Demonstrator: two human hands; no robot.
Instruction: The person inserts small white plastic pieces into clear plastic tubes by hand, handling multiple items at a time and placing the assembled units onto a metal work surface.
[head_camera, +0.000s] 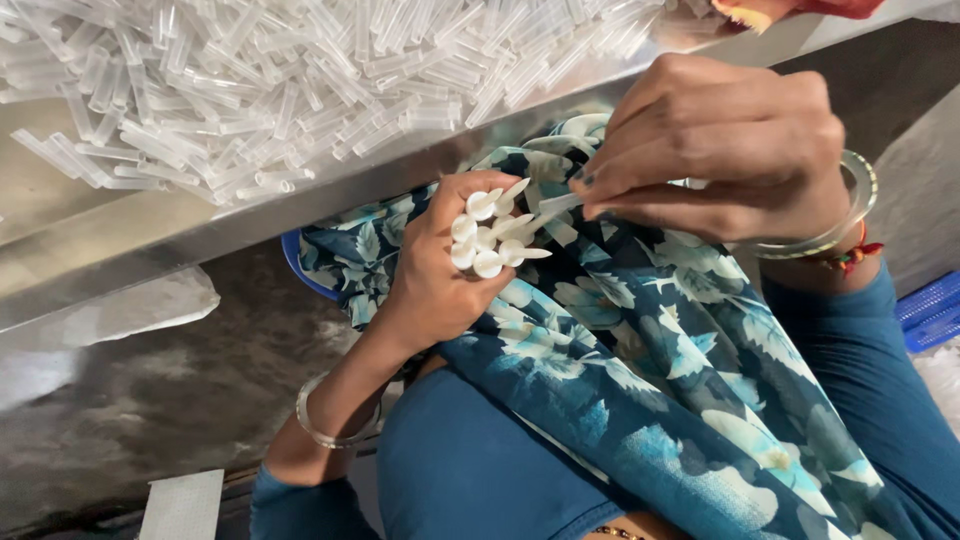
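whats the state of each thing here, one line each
left hand: shut on a bunch of white caps
right hand: pinching one cap at the bunch
clear tubes: loose heap on the metal table
scarf: draped over the lap

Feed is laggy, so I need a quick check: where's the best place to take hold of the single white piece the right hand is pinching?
Probably by its narrow stem. The white piece lies roughly level, its tip pointing left toward the bundle in the left hand. The right hand already pinches the stem's right end, so coming in from the right leaves the pointed tip free.
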